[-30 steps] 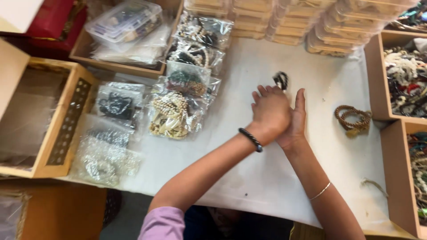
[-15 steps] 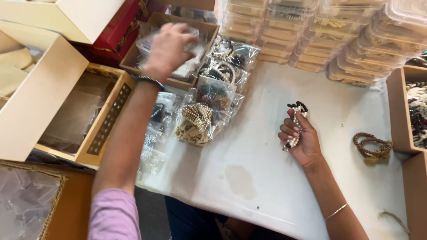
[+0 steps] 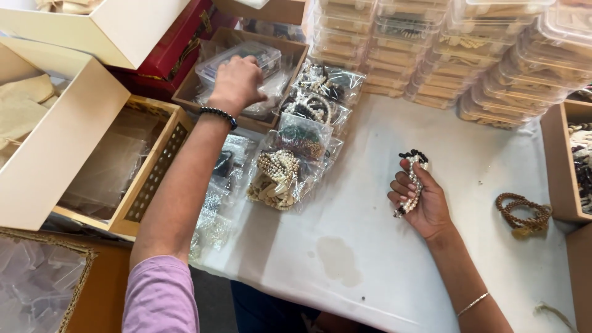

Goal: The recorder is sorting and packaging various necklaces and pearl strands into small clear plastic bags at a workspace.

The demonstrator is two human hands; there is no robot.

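Observation:
My right hand (image 3: 424, 198) rests on the white table cover (image 3: 382, 246), palm up, fingers closed around a bracelet of white and dark beads (image 3: 412, 180). My left hand (image 3: 237, 80) reaches far to the left into a brown cardboard tray (image 3: 185, 92) and lies on a clear plastic box (image 3: 259, 57) inside it; its fingers are curled down over the contents, and whether they grip anything is hidden. A dark bead bracelet sits on my left wrist.
Clear bags of bead jewellery (image 3: 290, 166) lie in a column left of centre. Stacked clear plastic boxes (image 3: 468, 55) line the back. A brown cord bracelet (image 3: 523, 213) lies at right near a wooden tray (image 3: 558, 166). Open boxes (image 3: 68, 142) stand at left.
Both hands were together at the table's middle. My left hand then swung out to the cardboard tray at back left, while my right hand stayed, holding the bead bracelet.

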